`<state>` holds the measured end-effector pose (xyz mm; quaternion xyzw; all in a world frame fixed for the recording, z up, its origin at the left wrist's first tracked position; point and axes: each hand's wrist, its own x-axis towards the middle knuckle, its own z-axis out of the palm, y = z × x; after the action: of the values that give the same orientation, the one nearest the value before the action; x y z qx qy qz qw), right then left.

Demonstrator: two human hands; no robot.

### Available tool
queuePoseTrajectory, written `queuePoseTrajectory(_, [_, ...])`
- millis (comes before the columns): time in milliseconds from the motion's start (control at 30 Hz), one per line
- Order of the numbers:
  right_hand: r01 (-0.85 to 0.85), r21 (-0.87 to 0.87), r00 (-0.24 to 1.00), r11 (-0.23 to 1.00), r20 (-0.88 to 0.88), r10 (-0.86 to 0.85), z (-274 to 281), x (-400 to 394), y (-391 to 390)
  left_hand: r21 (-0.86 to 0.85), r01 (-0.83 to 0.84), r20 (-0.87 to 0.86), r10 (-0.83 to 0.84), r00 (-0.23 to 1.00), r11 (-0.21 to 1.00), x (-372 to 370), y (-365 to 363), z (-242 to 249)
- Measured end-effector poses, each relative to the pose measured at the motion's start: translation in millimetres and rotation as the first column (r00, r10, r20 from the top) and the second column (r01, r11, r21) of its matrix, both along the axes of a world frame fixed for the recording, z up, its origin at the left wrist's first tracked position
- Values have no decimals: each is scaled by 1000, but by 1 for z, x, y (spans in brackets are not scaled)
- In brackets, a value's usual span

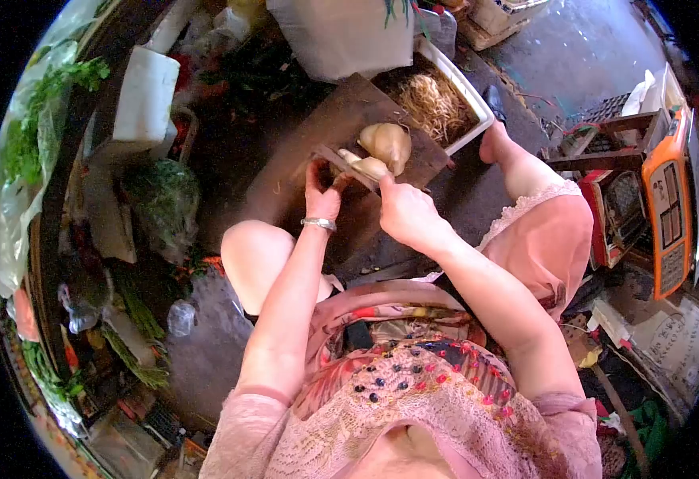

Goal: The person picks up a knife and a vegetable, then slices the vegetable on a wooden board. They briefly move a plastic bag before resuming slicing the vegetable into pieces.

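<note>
A knife (348,169) with a long, brownish blade lies slantwise over a dark wooden board (286,148). My right hand (413,214) is closed round its right end, index finger stretched toward the blade. At the blade's left end, my left hand (323,194), with a bracelet at the wrist, has its curled fingers and thumb against it. Just beyond the blade are smaller pale pieces (370,168) of what looks like a vegetable, partly hidden by it. Behind them sits a large, pale, bulb-shaped vegetable (386,145), whose exact kind I cannot make out.
A white box (465,104) with pale shreds (431,102) stands beyond the board. Plastic-wrapped greens (158,195) and leafy herbs (34,120) are at left. An orange scale (669,215) stands at right. A white bag (349,36) is behind the board; my knees flank it.
</note>
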<state>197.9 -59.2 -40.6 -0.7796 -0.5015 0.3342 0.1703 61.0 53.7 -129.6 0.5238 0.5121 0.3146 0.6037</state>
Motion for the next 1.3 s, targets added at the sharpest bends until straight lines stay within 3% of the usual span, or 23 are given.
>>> queuePoseTrajectory(33, [2, 27, 1000, 1000, -10, -2, -5, -1, 4, -1, 0, -2, 0, 1000, 1000, -3, 3, -9])
queuePoseTrajectory(100, [6, 61, 1000, 998, -31, -4, -17, 0, 20, 97, 158, -158, -142, 977, 983, -11, 15, -29])
queuePoseTrajectory(167, [22, -70, 998, 997, -58, -26, -25, 1, 36, 160, 141, -208, -107, 972, 977, -2, 4, -1])
queuePoseTrajectory(233, [62, -52, 996, 997, -57, -65, -21, -1, 44, 166, 100, -139, -77, 987, 981, 1, 3, 4])
queuePoseTrajectory(267, [71, -85, 997, 994, -37, -74, -24, -3, 43, 218, 83, -240, -29, 970, 972, 1, -1, 6])
queuePoseTrajectory(333, [88, -95, 996, 992, -1, -89, -23, 3, 44, 222, 114, -275, -50, 960, 968, 0, 1, 4])
queuePoseTrajectory(400, [176, -164, 979, 971, -76, -191, -22, 14, 42, 232, 145, -311, -67, 948, 962, -1, 2, 7])
queuePoseTrajectory(500, [295, -138, 858, 945, -397, -326, -40, 23, 27, 255, 161, -361, -60, 931, 954, 0, -1, 13])
queuePoseTrajectory(633, [257, 60, 925, 965, -304, -227, -35, 6, 8, 180, 153, -359, -79, 930, 972, -4, -1, 12])
queuePoseTrajectory(733, [118, 121, 992, 986, 34, -122, -25, -3, -6, 192, 122, -314, -57, 948, 974, -2, -3, 13])
queuePoseTrajectory(867, [176, 118, 984, 977, 17, -179, -24, -1, -10, 211, 94, -271, -34, 962, 973, 0, -5, 17])
queuePoseTrajectory(967, [244, 182, 968, 953, -114, -226, -31, 11, -7, 211, 119, -338, -42, 940, 970, -2, -5, 19])
queuePoseTrajectory(1033, [252, 63, 918, 966, -330, -219, -28, 17, -5, 217, 127, -340, -47, 939, 968, -3, -4, 16])
queuePoseTrajectory(1067, [272, 101, 905, 957, -366, -218, -26, 15, -7, 224, 136, -341, -53, 939, 965, -4, -3, 15])
queuePoseTrajectory(1200, [337, 90, 881, 937, -382, -281, -36, 11, -8, 208, 121, -302, -54, 952, 971, -4, -3, 11])
queuePoseTrajectory(1267, [232, 208, 961, 950, -199, -191, -35, 11, -10, 210, 110, -332, -35, 943, 972, -3, -4, 12])
queuePoseTrajectory(1300, [232, 207, 961, 950, -198, -192, -32, 8, -11, 208, 110, -332, -36, 943, 972, -4, -2, 5])
